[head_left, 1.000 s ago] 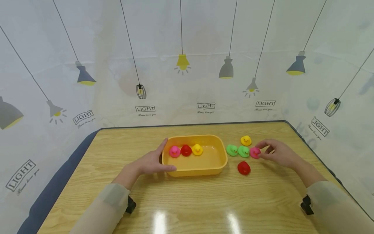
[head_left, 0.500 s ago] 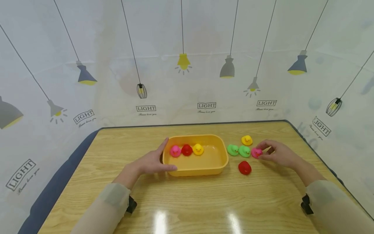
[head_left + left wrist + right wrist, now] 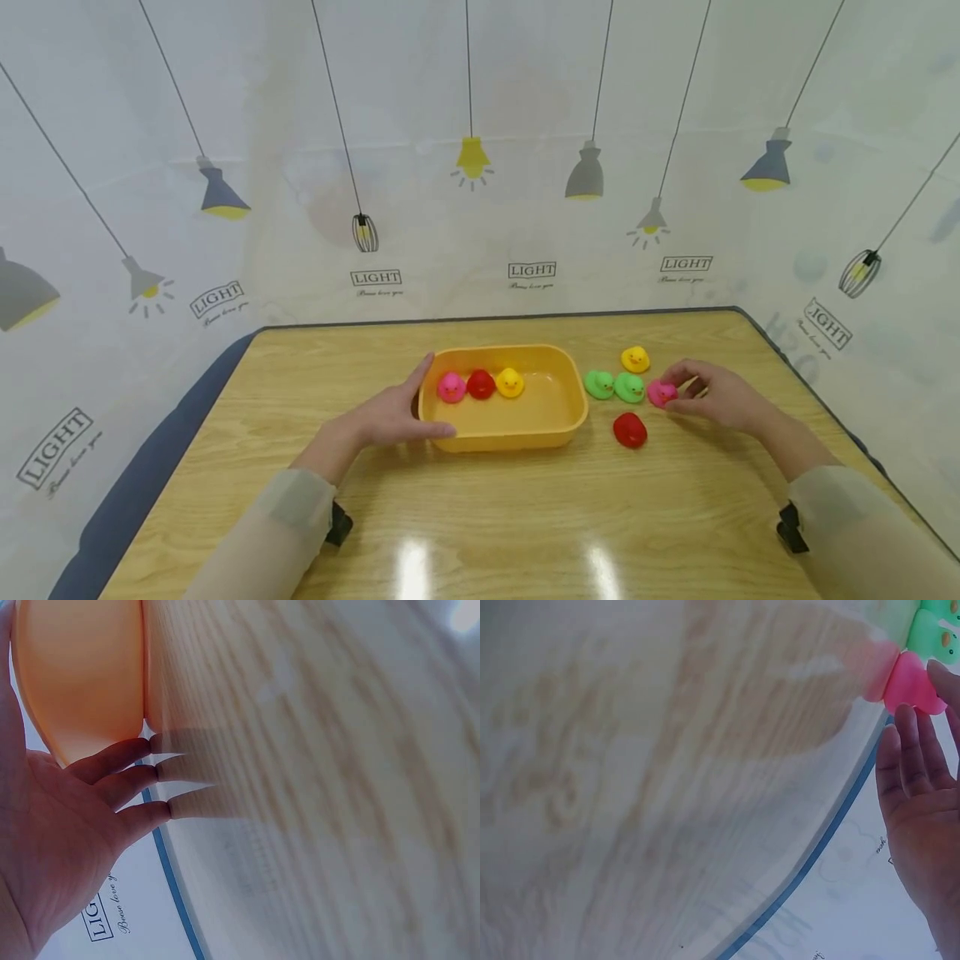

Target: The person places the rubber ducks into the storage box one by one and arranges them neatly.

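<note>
In the head view, my left hand (image 3: 393, 412) rests against the left end of a yellow plastic tray (image 3: 502, 441), thumb along its front and fingers at its outer side. The left wrist view shows those fingers straight, tips on the table. Inside the tray sit a pink duck (image 3: 452, 387), a red duck (image 3: 481, 384) and a yellow duck (image 3: 510, 383). To the tray's right, my right hand (image 3: 716, 395) pinches another pink toy duck (image 3: 661, 393) between thumb and fingertips, low at the table. Two green ducks (image 3: 629, 387) stand just left of it.
Another yellow duck (image 3: 635, 359) stands behind the green ones, and a red duck (image 3: 629, 430) lies in front. The wooden table (image 3: 480, 508) meets a lamp-printed curtain (image 3: 450, 292) at the back and sides.
The pink duck at my right hand has shifted slightly right, away from the green ducks, with the fingers around it. The left hand and tray keep their places; the head view shifts slightly.
</note>
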Available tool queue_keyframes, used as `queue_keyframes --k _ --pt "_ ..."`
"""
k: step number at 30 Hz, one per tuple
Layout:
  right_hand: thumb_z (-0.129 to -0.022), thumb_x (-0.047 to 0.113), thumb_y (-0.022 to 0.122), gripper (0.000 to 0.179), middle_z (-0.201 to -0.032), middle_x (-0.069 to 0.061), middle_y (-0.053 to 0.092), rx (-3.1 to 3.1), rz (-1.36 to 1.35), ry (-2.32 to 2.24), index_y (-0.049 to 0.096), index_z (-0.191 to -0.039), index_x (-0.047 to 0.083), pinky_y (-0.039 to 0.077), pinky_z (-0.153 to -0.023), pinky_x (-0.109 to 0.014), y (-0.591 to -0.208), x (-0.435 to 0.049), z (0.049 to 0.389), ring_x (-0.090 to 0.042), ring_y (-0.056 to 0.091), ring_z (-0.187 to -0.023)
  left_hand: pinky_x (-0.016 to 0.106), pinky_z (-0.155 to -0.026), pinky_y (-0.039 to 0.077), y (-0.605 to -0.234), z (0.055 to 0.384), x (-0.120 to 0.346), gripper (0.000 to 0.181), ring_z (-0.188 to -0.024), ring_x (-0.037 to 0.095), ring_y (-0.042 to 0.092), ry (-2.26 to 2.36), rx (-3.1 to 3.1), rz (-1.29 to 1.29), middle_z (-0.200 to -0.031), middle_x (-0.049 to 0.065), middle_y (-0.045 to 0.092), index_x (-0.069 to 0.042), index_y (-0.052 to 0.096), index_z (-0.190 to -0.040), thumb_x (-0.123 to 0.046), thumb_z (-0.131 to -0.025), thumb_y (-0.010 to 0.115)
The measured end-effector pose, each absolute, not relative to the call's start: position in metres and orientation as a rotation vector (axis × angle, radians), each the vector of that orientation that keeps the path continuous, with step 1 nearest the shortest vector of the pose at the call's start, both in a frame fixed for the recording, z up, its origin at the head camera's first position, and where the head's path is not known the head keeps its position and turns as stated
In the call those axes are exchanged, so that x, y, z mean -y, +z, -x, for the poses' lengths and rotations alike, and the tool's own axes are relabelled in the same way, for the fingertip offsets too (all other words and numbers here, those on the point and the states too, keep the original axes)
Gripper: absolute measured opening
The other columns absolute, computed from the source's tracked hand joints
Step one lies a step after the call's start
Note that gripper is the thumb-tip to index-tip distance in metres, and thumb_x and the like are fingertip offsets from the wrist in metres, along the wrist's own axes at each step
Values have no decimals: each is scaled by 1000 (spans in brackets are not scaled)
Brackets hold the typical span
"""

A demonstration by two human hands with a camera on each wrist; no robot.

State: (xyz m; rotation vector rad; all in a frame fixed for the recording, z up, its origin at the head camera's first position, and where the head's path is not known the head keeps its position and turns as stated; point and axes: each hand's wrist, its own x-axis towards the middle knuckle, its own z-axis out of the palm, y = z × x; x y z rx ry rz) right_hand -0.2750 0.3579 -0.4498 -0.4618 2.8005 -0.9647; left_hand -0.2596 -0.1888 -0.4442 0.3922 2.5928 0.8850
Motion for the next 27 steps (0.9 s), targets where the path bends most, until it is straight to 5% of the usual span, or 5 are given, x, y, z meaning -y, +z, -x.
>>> queue_keyframes --k 27 --pt "-98 26 86 32 -115 -2 74 -2885 556 -935 72 -126 16 56 -72 -25 -440 -356 253 -10 63 -89 60 -132 35 -443 258 189 131 -155 41 50 891 -2596 -404 -179 18 33 -34 -5 -178 -70 -87 83"
